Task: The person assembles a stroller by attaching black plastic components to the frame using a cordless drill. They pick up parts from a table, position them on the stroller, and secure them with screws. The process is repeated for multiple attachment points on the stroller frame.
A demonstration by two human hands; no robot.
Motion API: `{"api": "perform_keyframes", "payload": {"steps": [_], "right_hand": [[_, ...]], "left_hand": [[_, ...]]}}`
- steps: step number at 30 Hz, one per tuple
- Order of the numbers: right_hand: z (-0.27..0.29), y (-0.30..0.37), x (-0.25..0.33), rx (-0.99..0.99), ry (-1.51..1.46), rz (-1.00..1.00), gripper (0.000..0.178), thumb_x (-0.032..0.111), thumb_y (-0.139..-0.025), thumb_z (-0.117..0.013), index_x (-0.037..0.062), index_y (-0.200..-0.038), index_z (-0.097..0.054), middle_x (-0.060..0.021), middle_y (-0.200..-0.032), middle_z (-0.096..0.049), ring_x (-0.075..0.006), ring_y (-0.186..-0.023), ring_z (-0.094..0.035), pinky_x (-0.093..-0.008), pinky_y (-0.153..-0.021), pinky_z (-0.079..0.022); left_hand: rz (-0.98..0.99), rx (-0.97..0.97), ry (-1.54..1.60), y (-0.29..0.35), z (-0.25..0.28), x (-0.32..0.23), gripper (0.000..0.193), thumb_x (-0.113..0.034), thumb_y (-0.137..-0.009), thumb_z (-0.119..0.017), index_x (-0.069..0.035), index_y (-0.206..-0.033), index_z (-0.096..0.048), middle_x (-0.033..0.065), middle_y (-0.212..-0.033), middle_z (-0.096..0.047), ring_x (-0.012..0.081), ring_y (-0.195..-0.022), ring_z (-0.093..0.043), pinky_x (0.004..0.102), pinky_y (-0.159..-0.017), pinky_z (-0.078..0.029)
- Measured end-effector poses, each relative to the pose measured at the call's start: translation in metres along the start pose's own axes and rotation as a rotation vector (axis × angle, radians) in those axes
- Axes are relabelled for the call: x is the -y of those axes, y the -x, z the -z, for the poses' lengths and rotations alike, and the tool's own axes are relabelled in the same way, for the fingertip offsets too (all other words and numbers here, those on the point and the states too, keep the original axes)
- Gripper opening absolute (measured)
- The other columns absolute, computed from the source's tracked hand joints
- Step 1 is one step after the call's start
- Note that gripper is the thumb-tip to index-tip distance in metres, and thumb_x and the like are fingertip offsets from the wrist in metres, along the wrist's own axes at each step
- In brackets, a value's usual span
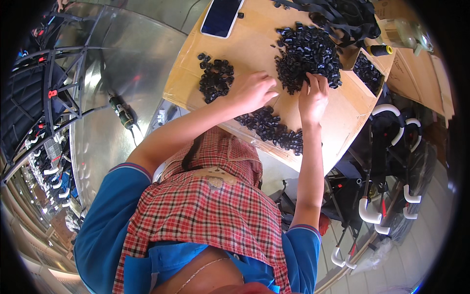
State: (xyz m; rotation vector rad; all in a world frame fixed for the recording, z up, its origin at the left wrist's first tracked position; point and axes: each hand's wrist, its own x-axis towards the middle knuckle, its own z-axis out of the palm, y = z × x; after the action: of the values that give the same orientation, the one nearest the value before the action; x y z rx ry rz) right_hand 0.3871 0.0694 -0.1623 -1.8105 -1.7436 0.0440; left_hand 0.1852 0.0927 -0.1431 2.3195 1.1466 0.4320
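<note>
Now touching the pile [308, 51] with right hand [313, 100], beside box [356, 78] and straps [348, 22], with its grip, like left hand's [254, 91], impossible to tell.

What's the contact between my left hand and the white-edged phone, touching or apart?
Apart. The head view shows bare cardboard between the left hand and the phone, which lies beyond it near the far edge.
</note>
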Motion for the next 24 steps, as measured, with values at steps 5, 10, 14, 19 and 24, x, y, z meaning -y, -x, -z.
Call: {"api": "perform_keyframes", "payload": {"steps": [5, 10, 14, 19, 24], "right_hand": [[0.002, -0.005, -0.005, -0.045, -0.08, -0.023, 0.014, -0.001, -0.079, -0.066, 0.0022, -0.092, -0.069, -0.0103, -0.086, -0.064, -0.0254, -0.076, -0.064, -0.0345, -0.069, -0.053], [0.024, 0.019, 0.016, 0.073, -0.31, -0.288, 0.01, 0.0, -0.078, -0.071, 0.001, -0.088, -0.068, -0.0089, -0.078, -0.067, -0.0174, -0.065, -0.065, -0.0283, -0.061, -0.053], [0.032, 0.052, 0.034, 0.194, -0.5, -0.489, 0.013, 0.001, -0.077, -0.072, -0.0006, -0.089, -0.067, -0.0091, -0.078, -0.068, -0.0129, -0.067, -0.066, -0.0252, -0.065, -0.053], [0.033, 0.075, 0.055, 0.238, -1.011, -0.73, 0.02, -0.005, -0.082, -0.069, -0.0045, -0.102, -0.065, -0.0084, -0.088, -0.069, -0.012, -0.08, -0.065, -0.024, -0.076, -0.053], [0.038, 0.078, 0.069, 0.373, -1.237, -0.792, 0.025, -0.009, -0.083, -0.067, -0.0054, -0.107, -0.065, -0.0085, -0.095, -0.068, -0.0133, -0.087, -0.065, -0.0254, -0.081, -0.054]], "left_hand": [[0.053, -0.021, -0.068, -0.029, -0.033, -0.01, 0.02, -0.019, -0.08, -0.071, -0.004, -0.086, -0.061, 0.0118, -0.082, -0.066, 0.0299, -0.068, -0.066, 0.0387, -0.059, -0.054], [0.11, -0.046, 0.073, -0.02, -0.026, -0.008, 0.014, -0.012, -0.081, -0.068, -0.002, -0.086, -0.059, 0.0102, -0.078, -0.066, 0.0251, -0.066, -0.066, 0.0369, -0.058, -0.053], [0.083, -0.009, 0.482, 0.003, -0.004, -0.012, 0.014, -0.006, -0.083, -0.068, -0.001, -0.095, -0.063, 0.0054, -0.074, -0.065, 0.0124, -0.064, -0.065, 0.027, -0.059, -0.052], [0.147, 0.166, 0.859, 0.032, 0.013, -0.02, 0.013, -0.002, -0.085, -0.07, 0.003, -0.097, -0.066, 0.0085, -0.084, -0.07, 0.0096, -0.076, -0.067, 0.0246, -0.066, -0.055], [0.232, 0.143, 1.02, 0.045, 0.01, -0.015, 0.012, -0.004, -0.081, -0.074, 0.001, -0.087, -0.065, 0.0068, -0.079, -0.069, 0.0099, -0.07, -0.065, 0.0238, -0.063, -0.052]]}}
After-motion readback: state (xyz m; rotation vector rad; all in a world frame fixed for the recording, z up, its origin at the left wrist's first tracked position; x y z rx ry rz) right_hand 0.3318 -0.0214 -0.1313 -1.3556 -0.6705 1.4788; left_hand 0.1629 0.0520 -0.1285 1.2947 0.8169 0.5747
